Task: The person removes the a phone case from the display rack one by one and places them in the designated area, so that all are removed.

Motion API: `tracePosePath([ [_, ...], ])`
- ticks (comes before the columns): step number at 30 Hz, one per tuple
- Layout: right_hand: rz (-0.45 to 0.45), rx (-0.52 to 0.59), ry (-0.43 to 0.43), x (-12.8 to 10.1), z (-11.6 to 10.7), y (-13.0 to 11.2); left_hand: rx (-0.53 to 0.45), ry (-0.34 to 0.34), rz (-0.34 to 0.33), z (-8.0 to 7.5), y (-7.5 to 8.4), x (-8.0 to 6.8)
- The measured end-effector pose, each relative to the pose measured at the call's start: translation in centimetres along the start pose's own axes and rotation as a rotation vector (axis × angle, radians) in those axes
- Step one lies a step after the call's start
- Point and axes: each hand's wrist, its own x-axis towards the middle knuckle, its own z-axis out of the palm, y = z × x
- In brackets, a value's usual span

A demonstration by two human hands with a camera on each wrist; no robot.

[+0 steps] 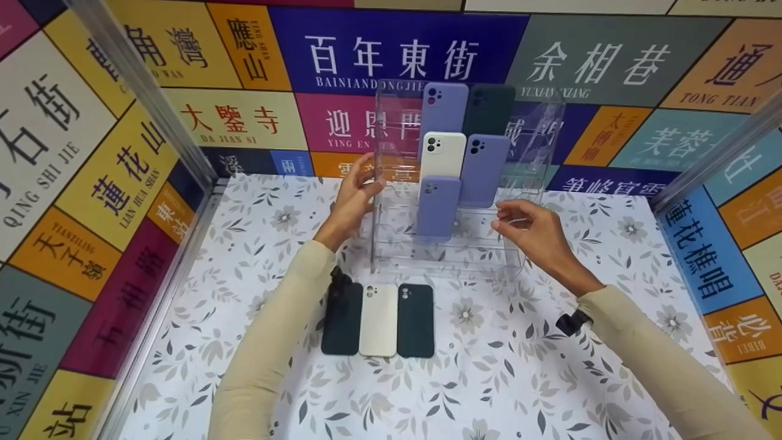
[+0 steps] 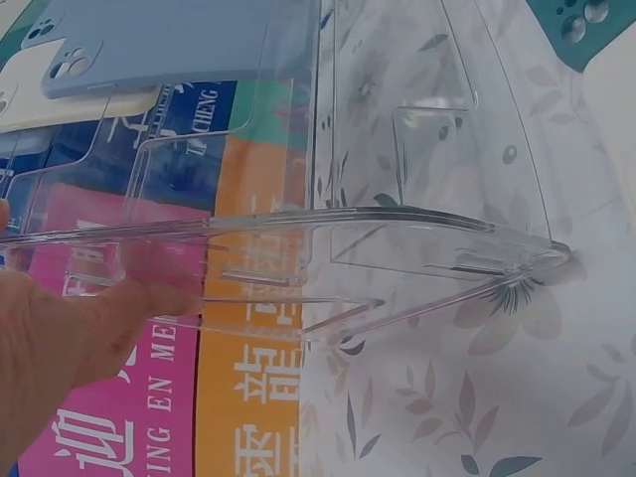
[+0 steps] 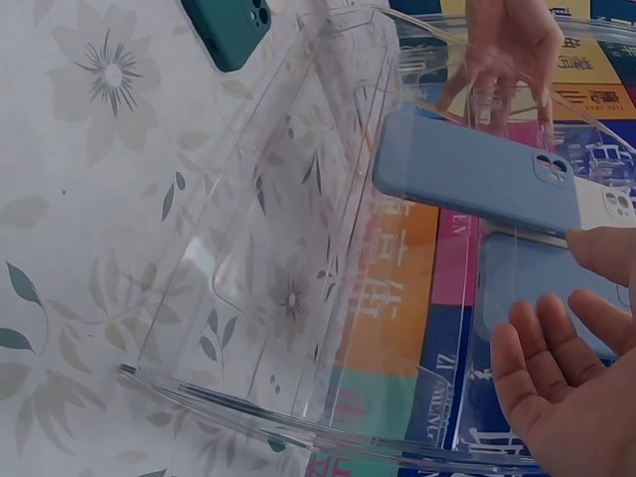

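Now the left hand (image 1: 352, 198) grips the clear stand (image 1: 400, 214) at its left edge; the right hand (image 1: 540, 235), fingers released, hovers by the rightmost purple case (image 1: 486, 171).

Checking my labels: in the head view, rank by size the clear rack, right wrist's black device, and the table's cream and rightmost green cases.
1. Clear rack
2. Cream case and rightmost green case: too alike to rank
3. Black device
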Motion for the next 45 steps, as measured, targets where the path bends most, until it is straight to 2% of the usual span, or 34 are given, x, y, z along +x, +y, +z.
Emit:
tracePosePath([
  [9, -0.04, 0.012, 0.019, 1.9, -0.2, -0.1, 0.013, -0.006, 0.007, 0.1, 0.3, 0.3],
  [20, -0.097, -0.017, -0.005, 2.8, 1.2, -1.3, 0.014, -0.016, 0.003, 0.1, 0.0, -0.1],
  [32, -0.09, -0.007, -0.021, 4.6, 2.7, -2.3, 0.019, -0.014, 0.009, 0.2, 0.1, -0.1],
  [45, -0.104, 0.068, -0.024, 5.5, 4.6, -2.8, 0.035, -0.017, 0.019, 0.0, 0.0, -0.1],
])
